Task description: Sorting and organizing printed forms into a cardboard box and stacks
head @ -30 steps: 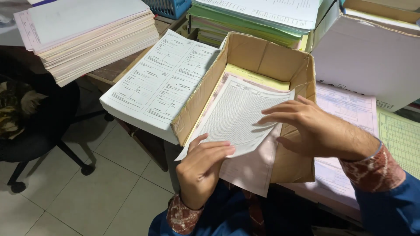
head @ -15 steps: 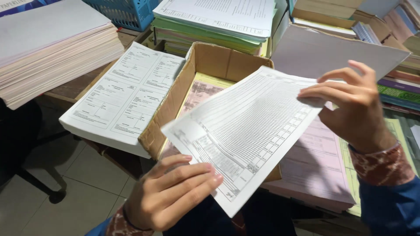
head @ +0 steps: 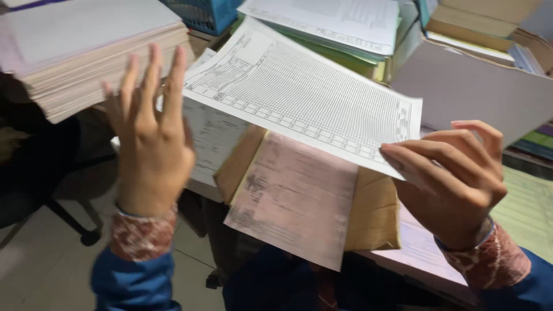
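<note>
My right hand pinches the near right corner of a white printed sheet covered in a fine grid, holding it in the air over a brown cardboard box. My left hand is raised beside the sheet's left edge, fingers spread and holding nothing. A pale pink form hangs out of the box over its near wall. Beneath the raised sheet, a white stack of printed forms lies left of the box.
A tall pile of white and pink paper sits at the far left. A blue basket, green-edged paper stacks and more cardboard boxes crowd the back. A large white sheet lies right. A dark chair base stands below.
My left hand has let go of the gridded sheet and lifted with fingers spread. My right hand has swung the sheet up and away toward the back stacks.
</note>
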